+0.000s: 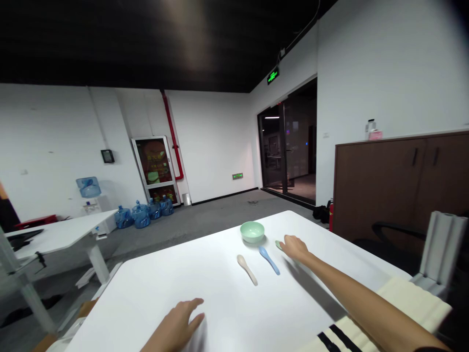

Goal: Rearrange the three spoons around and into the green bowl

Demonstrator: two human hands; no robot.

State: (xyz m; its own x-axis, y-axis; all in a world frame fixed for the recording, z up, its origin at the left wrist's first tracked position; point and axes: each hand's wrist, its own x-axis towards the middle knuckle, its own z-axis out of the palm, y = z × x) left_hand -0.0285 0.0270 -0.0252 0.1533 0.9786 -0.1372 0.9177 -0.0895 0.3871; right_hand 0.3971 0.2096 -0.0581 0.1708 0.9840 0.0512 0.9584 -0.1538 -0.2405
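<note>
Closest, the right forearm (359,297) stretches across one white worktop (220,313). At its end, the right hand (296,248) has its fingers closed on one green spoon (278,244), mostly hidden, just right of one green bowl (252,233). Two more spoons lie nearer than the bowl: one blue spoon (270,261), one beige spoon (247,270). Over the near side, the left hand (176,323) is released, thumb and fingers well apart.

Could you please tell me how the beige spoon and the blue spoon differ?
The beige spoon is pale cream; the blue spoon, light blue. The beige spoon lies nearer the left hand, the blue spoon nearer the right hand and the green bowl. Both lie untouched on the white table, handles toward the person.
</note>
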